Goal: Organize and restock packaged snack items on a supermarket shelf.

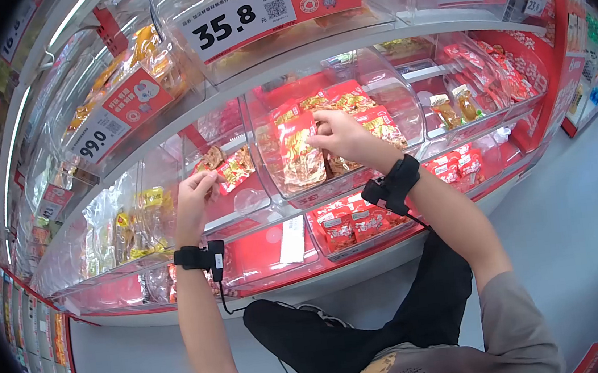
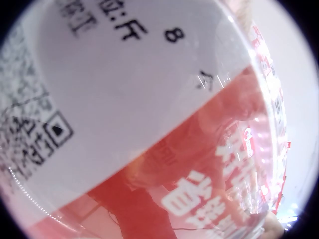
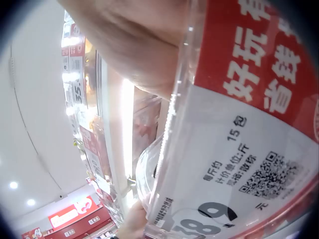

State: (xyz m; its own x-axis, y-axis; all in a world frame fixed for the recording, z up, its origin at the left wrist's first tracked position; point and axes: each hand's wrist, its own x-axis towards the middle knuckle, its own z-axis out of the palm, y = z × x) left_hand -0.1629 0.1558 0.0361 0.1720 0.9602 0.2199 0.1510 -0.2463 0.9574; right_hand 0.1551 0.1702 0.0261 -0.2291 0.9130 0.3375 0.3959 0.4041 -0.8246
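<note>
My left hand (image 1: 197, 201) reaches into a clear bin on the middle shelf, its fingertips pinching the edge of a red snack packet (image 1: 239, 168). A brown packet (image 1: 210, 159) lies just behind those fingers. In the neighbouring bin, my right hand (image 1: 351, 139) has thumb and fingers at the right edge of a larger red packet (image 1: 301, 158) with a see-through front, gripping it. More red packets (image 1: 349, 98) are piled beneath and behind that hand. In the right wrist view, the right hand (image 3: 144, 45) shows over the bin front, its fingers hidden.
Clear bin fronts carry price labels (image 3: 224, 149); another label (image 2: 124, 89) fills the left wrist view. A shelf above holds bins with a 35.8 sign (image 1: 245, 24). Red packets (image 1: 354, 224) lie in the lower bin, beside a white card (image 1: 292, 240). Yellow-labelled packs (image 1: 152, 209) stand left.
</note>
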